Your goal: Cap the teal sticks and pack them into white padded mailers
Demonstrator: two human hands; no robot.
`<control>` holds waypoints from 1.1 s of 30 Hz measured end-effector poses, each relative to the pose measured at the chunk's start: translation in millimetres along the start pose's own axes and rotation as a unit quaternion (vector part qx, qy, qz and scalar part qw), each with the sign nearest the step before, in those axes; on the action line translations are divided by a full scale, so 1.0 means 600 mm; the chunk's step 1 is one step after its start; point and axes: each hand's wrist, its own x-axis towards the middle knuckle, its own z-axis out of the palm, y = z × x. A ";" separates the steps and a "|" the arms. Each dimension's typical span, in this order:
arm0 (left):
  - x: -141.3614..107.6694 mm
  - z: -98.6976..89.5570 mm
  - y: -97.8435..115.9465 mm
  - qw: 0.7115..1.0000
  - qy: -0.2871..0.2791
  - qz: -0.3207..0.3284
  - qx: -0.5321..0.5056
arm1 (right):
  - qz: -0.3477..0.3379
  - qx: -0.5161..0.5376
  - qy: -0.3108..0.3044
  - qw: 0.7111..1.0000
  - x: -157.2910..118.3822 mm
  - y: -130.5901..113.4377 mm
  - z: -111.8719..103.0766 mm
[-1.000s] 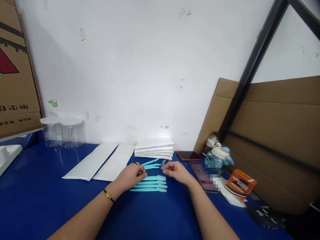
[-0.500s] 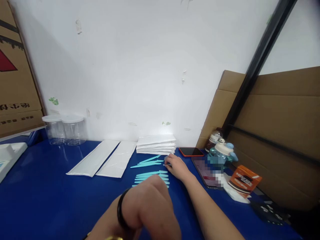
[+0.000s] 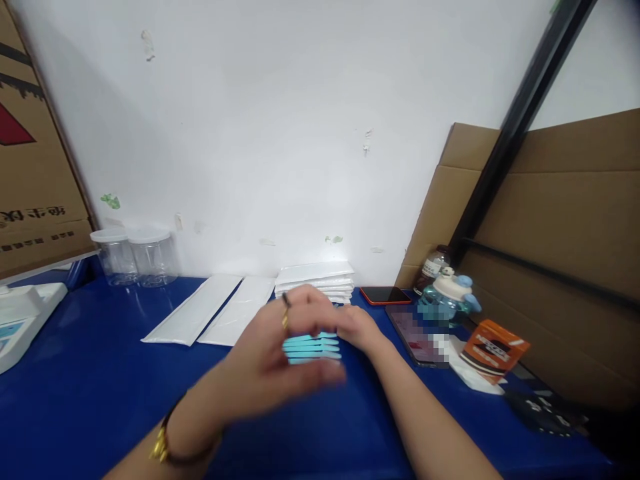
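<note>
My left hand point(image 3: 280, 357) is lifted above the blue table point(image 3: 90, 387), blurred, with its fingers spread and nothing in it. It wears a ring, and a bracelet sits on the wrist. Behind it lie several teal plastic tools point(image 3: 313, 347) side by side on the table, partly hidden by the hand. My right hand point(image 3: 360, 330) rests on the table just right of the tools. Its fingertips are hidden behind my left hand, so what they touch does not show.
Two flat white pouches point(image 3: 197, 309) and a stack of white pouches point(image 3: 315, 279) lie by the wall. Two clear jars point(image 3: 133, 257) stand back left, a white tray point(image 3: 20, 320) at the left edge. Right: red phone point(image 3: 385, 295), dark phone point(image 3: 415, 333), water bottle point(image 3: 445, 300), orange box point(image 3: 493, 350), cardboard point(image 3: 560, 227).
My left hand left the teal tools, pulled back towards the camera, and now hangs open in the air. My right hand stayed by the tools. The view shifted slightly.
</note>
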 end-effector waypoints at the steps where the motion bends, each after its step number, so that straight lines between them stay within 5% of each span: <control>1: 0.019 -0.003 0.002 0.998 -0.037 -0.029 0.038 | 0.002 -0.004 0.003 1.000 0.000 0.000 0.000; 6: 0.060 0.006 -0.080 0.945 -0.117 -0.196 0.236 | 0.009 0.076 0.061 0.995 -0.003 0.010 -0.006; 11: 0.032 0.015 -0.165 0.925 -0.137 -0.232 0.267 | 0.059 0.274 0.092 0.955 -0.002 0.029 -0.002; 19: 0.033 0.005 -0.134 0.930 -0.136 -0.219 0.261 | 0.044 0.285 -0.006 0.958 -0.009 0.040 -0.001; 33: 0.024 0.025 -0.143 0.941 -0.150 -0.180 0.244 | 0.030 0.337 -0.039 0.940 -0.006 0.024 0.013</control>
